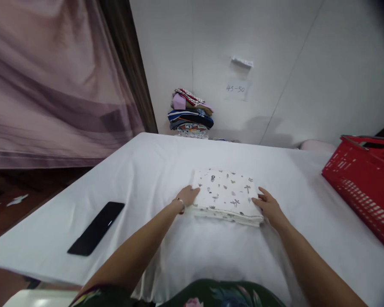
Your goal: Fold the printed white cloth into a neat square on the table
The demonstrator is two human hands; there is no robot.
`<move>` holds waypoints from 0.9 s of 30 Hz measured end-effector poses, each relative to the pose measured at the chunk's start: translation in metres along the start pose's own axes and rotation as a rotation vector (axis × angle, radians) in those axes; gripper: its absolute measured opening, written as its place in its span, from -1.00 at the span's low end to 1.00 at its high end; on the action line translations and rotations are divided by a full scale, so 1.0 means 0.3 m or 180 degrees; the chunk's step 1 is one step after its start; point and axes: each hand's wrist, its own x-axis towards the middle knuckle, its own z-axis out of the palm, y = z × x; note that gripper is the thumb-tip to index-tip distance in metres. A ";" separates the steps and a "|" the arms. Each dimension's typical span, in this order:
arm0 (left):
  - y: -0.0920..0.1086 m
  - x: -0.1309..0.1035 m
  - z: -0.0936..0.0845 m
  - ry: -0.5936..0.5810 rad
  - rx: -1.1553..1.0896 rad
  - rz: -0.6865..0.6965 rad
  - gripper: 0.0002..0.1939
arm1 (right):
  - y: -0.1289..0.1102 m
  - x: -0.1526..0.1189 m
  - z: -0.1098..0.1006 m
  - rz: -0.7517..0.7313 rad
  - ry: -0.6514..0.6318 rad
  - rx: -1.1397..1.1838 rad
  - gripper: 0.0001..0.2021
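A folded white cloth (225,192) printed with small plants and animals lies in front of me, its layers stacked flat along the near edge. At its left edge is my left hand (188,196), with a bracelet on the wrist; its fingers are close together and closed on the side of the cloth. On the opposite side, my right hand (270,207) touches the right edge with a fingertip. The fingers of that hand are apart, and another finger is raised just off the fabric.
White fabric covers the table (147,170). A black phone (96,229) lies at left, and a red plastic basket (365,183) stands at right. Behind the far edge rises a stack of folded clothes (192,113). A pinkish curtain (51,85) hangs at left.
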 end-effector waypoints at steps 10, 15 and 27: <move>-0.016 -0.146 0.001 0.1456 0.0775 0.1523 -0.56 | -0.033 -0.011 -0.012 0.0148 0.0018 -0.0473 -0.61; 0.043 -0.070 0.072 0.0847 0.1049 0.1481 -0.37 | -0.038 0.016 0.001 -0.0363 -0.0226 -0.1131 -0.71; 0.027 -0.061 0.086 0.0468 0.1347 0.0899 -0.34 | -0.034 -0.057 0.031 -0.1092 -0.0348 -0.1048 -0.68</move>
